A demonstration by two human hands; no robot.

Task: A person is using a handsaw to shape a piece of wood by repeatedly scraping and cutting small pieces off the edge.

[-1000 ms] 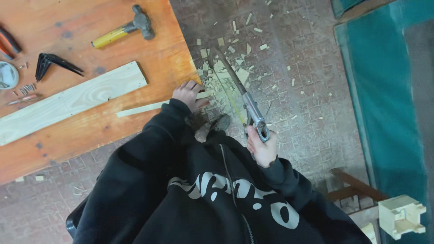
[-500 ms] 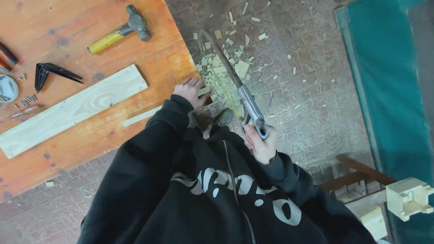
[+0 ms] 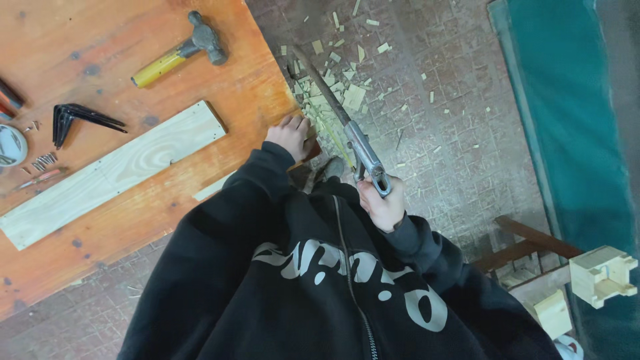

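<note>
Since the earlier frame, your saw [image 3: 337,120] has slid farther out over the floor, its tip now reaching up among the far wood chips [image 3: 340,87], while your left hand [image 3: 291,133] has kept its place at the table's edge.

Head view, work area. Your right hand [image 3: 381,200] sits nearest your body, fingers clenched around the saw's metal handle. From that grip the blade runs up and to the left, its long axis slanting away from you, and it passes just right of your left hand. That hand is the one nearer the cut: it lies palm down on the right edge of the orange table [image 3: 100,40], fingers spread and pressing. You cannot tell exactly what lies beneath them, though a thin strip of wood [image 3: 215,187] emerges from under your left sleeve and points toward them. The cut therefore lies between your two hands, just beyond the table's edge.

Head view, table. A pale plank [image 3: 113,173] lies diagonally, well left of your left hand. Farther off rests a hammer [image 3: 180,47] with a yellow handle; at the left are black brackets [image 3: 83,119] and a few loose screws [image 3: 43,160].

Head view, floor. Chips are scattered over the brick paving; a small pale wooden block piece [image 3: 603,275] stands at the near right.
</note>
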